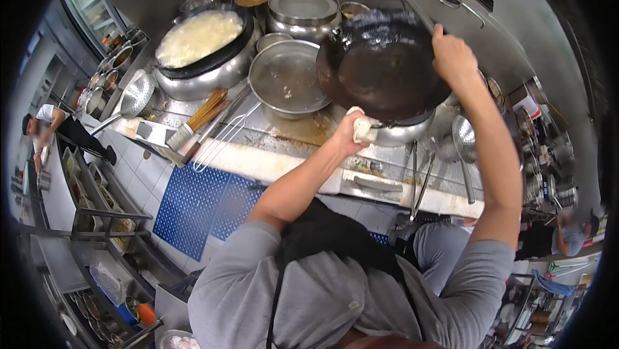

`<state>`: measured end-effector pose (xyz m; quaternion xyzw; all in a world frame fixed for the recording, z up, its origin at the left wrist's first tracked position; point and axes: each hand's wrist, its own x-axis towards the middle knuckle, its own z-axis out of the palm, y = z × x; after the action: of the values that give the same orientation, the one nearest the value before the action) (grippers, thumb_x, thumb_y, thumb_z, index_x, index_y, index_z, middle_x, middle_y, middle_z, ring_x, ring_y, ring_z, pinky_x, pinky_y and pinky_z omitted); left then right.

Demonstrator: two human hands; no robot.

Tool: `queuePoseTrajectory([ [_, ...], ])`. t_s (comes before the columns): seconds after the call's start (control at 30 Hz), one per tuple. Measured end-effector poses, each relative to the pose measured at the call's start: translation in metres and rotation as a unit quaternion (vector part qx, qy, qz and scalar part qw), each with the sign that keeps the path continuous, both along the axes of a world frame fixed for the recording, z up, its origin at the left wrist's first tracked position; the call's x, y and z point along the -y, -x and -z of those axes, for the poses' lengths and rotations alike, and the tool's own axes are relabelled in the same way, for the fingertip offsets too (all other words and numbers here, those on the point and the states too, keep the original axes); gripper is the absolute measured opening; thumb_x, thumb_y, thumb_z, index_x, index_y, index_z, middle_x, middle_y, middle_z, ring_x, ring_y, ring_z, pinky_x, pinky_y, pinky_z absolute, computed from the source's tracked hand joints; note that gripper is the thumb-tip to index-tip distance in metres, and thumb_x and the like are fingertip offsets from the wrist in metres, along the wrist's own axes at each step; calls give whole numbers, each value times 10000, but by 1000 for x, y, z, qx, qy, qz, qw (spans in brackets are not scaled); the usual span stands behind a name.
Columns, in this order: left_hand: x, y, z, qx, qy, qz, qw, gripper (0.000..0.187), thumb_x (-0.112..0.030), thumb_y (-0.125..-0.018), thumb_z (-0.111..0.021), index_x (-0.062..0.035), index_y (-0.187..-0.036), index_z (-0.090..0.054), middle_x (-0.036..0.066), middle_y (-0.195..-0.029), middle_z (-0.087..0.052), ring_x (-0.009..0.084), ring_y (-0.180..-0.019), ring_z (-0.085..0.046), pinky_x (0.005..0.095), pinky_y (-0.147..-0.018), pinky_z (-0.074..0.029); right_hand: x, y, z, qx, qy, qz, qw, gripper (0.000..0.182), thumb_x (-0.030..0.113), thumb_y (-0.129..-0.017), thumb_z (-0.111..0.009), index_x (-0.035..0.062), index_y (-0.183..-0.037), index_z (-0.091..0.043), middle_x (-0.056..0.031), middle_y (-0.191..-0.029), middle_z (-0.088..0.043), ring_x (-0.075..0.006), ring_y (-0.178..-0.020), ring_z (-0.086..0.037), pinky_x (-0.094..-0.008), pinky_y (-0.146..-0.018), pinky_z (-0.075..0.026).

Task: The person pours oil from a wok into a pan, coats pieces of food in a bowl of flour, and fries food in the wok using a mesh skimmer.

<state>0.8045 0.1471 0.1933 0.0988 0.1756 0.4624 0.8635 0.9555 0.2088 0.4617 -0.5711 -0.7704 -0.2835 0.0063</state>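
A dark wok [387, 68] is tilted over the right burner, its inside facing me. My left hand [351, 133] is closed on a pale folded cloth [364, 129] at the wok's near rim. My right hand [453, 59] is wrapped round the handle of a metal ladle [412, 4], whose bowl is up beyond the wok's far right edge. Just left of the wok lies a round strainer [289, 77] over a pot. Farther left, a second wok [200, 39] holds pale, foamy liquid.
A bamboo brush [206, 111], a wire whisk [225, 139] and a perforated skimmer [137, 95] lie on the left counter. Another skimmer [464, 137] lies at right. A lidded pot [303, 6] stands behind. One person [55, 123] is far left, another [567, 236] far right.
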Motion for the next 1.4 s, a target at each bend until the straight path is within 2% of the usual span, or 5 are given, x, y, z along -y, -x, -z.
queuePoseTrajectory([
  [0.67,-104,-49,13,-304,74,13,950,135,-281,-835,-541,-162,-792,-590,0,-630,-601,140,-503,-579,263,-341,-329,-273,122,163,-619,430,-41,656,153,41,-804,-539,-83,-771,-623,-166,-653,-641,-267,-497,-622,-393,-457,-493],
  [0.93,-99,-52,15,-311,43,32,949,334,-503,-910,-517,-206,-1041,-594,-40,-845,-647,88,-722,-610,281,-551,-457,-265,115,180,-834,513,-54,-196,179,98,-932,-536,-31,-849,-446,-44,-676,-509,-117,-499,-530,-197,-432,-484],
  [1.23,23,65,-28,-295,-112,-78,946,342,-163,-754,-791,-33,-1020,-620,68,-889,-674,177,-770,-670,339,-666,-568,-154,62,123,-851,470,-131,-195,356,71,-953,-452,-164,-1158,-281,-56,-683,-483,-141,-516,-520,-234,-438,-495],
  [1.33,58,142,-40,-504,-151,-176,832,338,-189,-717,-773,-1,-972,-658,87,-855,-690,169,-739,-668,303,-667,-544,-115,38,125,-843,485,-121,-197,124,3,-879,-542,-5,-805,-442,-51,-702,-496,-136,-578,-545,-231,-487,-479],
  [1.4,81,193,-49,-681,-179,-214,677,394,-279,-713,-775,14,-950,-660,98,-819,-692,209,-692,-664,311,-648,-532,-78,29,124,-873,447,-70,-180,386,86,-969,-447,-148,-1213,-261,-60,-685,-483,-144,-512,-514,-237,-423,-465],
])
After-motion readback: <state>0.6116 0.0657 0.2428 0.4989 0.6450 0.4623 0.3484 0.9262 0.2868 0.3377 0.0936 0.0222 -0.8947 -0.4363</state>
